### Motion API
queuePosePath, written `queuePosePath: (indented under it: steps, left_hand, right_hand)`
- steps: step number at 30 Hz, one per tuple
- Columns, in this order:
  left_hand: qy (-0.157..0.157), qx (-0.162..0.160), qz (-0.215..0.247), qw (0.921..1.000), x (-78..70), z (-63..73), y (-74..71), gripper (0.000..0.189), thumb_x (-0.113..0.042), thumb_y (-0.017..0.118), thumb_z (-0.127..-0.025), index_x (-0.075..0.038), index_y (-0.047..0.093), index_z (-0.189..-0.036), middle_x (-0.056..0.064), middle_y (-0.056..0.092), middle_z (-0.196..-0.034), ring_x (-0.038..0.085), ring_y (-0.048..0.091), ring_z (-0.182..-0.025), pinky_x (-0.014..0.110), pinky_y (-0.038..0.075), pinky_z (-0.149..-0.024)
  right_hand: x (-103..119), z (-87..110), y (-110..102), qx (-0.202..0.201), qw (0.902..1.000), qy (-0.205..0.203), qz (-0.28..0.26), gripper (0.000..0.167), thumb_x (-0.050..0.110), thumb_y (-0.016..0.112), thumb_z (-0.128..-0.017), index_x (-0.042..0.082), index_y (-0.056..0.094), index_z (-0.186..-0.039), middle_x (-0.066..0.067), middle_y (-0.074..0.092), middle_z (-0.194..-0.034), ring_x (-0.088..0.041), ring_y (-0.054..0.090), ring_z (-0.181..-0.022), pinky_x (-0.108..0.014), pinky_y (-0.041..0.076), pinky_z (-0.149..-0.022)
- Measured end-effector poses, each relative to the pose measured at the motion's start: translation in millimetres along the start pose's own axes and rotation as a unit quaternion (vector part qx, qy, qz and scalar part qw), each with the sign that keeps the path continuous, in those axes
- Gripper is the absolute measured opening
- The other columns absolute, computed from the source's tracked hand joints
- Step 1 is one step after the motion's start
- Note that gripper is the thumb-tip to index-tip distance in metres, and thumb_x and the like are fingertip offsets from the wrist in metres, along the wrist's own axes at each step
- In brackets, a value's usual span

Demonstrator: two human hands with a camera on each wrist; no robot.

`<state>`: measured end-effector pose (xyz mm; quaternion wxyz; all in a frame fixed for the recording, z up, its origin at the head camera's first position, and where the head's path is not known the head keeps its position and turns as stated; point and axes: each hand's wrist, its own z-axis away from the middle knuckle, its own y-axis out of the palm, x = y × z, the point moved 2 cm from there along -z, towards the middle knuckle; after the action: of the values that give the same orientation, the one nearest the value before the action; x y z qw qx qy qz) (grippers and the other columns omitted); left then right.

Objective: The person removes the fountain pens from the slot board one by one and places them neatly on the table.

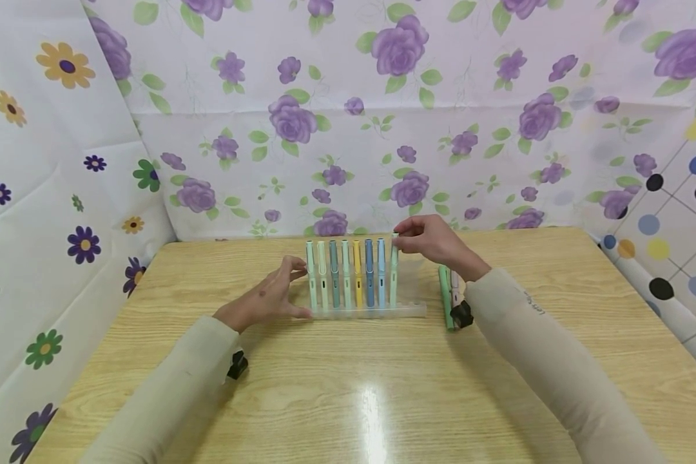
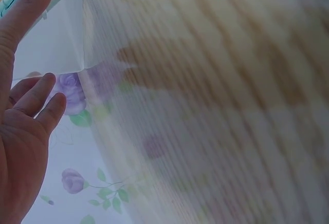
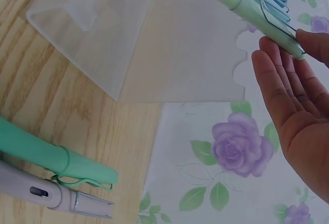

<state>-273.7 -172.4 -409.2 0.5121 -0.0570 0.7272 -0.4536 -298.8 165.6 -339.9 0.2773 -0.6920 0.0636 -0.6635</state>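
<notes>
A translucent plastic pen stand [image 1: 408,311] stands near the back of the table with a row of several capped pens upright in it, among them a yellow pen [image 1: 357,283] and a blue pen [image 1: 369,277]. My right hand [image 1: 432,243] pinches the cap end of a light green pen [image 3: 257,21] between thumb and fingertips. This pen is the rightmost in the row, its lower end at the stand's base. At the stand's left end, my left hand [image 1: 271,295] holds its edge, thumb low at the front and fingers towards the back.
Right of the stand, a bright green pen [image 3: 61,157] and a pale lilac pen [image 3: 36,189] lie side by side on the wooden table [image 1: 301,386]. A flower-patterned cloth [image 1: 336,129] hangs directly behind the table's back edge.
</notes>
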Motion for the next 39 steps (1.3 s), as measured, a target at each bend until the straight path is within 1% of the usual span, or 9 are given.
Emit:
queuePosePath:
  steps: [6, 11, 15, 19, 28, 34, 39]
  left_hand:
    - [0.002, 0.001, -0.007, 1.0, -0.3, 0.1, -1.1, 0.092, -0.018, 0.089, -0.077, -0.004, 0.021, -0.138, 0.024, 0.03, -0.147, 0.038, 0.036, -0.142, 0.055, 0.034, -0.111]
    - [0.0, 0.003, -0.004, 1.0, -1.0, -0.4, -1.5, 0.093, -0.018, 0.089, -0.077, -0.004, 0.021, -0.139, 0.024, 0.03, -0.147, 0.038, 0.035, -0.142, 0.055, 0.034, -0.111]
    - [0.001, 0.001, -0.004, 1.0, -0.6, -0.4, -1.1, 0.094, -0.018, 0.089, -0.076, -0.004, 0.022, -0.139, 0.024, 0.032, -0.147, 0.038, 0.036, -0.142, 0.055, 0.034, -0.112]
    - [0.003, 0.0, -0.003, 1.0, -0.2, -0.2, -0.5, 0.093, -0.019, 0.09, -0.075, -0.004, 0.022, -0.138, 0.024, 0.033, -0.146, 0.038, 0.037, -0.142, 0.055, 0.034, -0.111]
    - [0.003, 0.001, 0.0, 1.0, 0.4, -0.9, 0.5, 0.092, -0.018, 0.089, -0.076, -0.005, 0.022, -0.138, 0.024, 0.032, -0.147, 0.037, 0.036, -0.142, 0.056, 0.034, -0.111]
    - [-0.002, 0.001, -0.01, 0.9999, -0.2, -0.9, 0.6, 0.093, -0.019, 0.09, -0.075, -0.005, 0.023, -0.138, 0.024, 0.033, -0.146, 0.036, 0.038, -0.141, 0.054, 0.035, -0.111]
    - [-0.004, -0.003, -0.019, 0.9998, -0.9, -0.2, -0.4, 0.093, -0.021, 0.09, -0.075, -0.005, 0.023, -0.137, 0.024, 0.034, -0.146, 0.035, 0.039, -0.141, 0.054, 0.036, -0.11]
  right_hand:
    - [4, 1.1, -8, -0.008, 0.9999, 0.008, -0.01, 0.033, 0.019, 0.067, -0.098, 0.0, 0.061, -0.124, -0.014, 0.064, -0.109, -0.024, 0.067, -0.095, -0.035, 0.057, -0.087]
    - [5, 5.2, -17, -0.015, 0.9997, 0.006, -0.018, 0.036, 0.017, 0.066, -0.098, -0.004, 0.06, -0.127, -0.016, 0.063, -0.112, -0.02, 0.067, -0.092, -0.034, 0.057, -0.087]
    - [2, 8.7, -24, -0.015, 0.9997, 0.01, -0.015, 0.036, 0.017, 0.067, -0.098, -0.003, 0.06, -0.127, -0.017, 0.063, -0.116, -0.029, 0.067, -0.099, -0.035, 0.057, -0.088]
    - [-2, 12.6, -30, -0.011, 0.9997, 0.018, -0.01, 0.039, 0.021, 0.066, -0.098, -0.003, 0.059, -0.129, -0.019, 0.062, -0.12, -0.036, 0.064, -0.108, -0.036, 0.056, -0.091]
    - [-11, 20.6, -45, -0.018, 0.9993, 0.032, -0.002, 0.047, 0.028, 0.068, -0.097, -0.001, 0.057, -0.132, -0.018, 0.061, -0.122, -0.027, 0.067, -0.102, -0.037, 0.055, -0.092]
    - [-19, 25.7, -54, -0.021, 0.999, 0.04, -0.005, 0.048, 0.028, 0.067, -0.098, -0.001, 0.056, -0.134, -0.02, 0.06, -0.126, -0.036, 0.064, -0.11, -0.036, 0.055, -0.092]
    - [-22, 29.0, -60, -0.021, 0.9991, 0.036, -0.007, 0.051, 0.029, 0.066, -0.099, -0.004, 0.054, -0.136, -0.021, 0.057, -0.129, -0.036, 0.063, -0.112, -0.036, 0.054, -0.093]
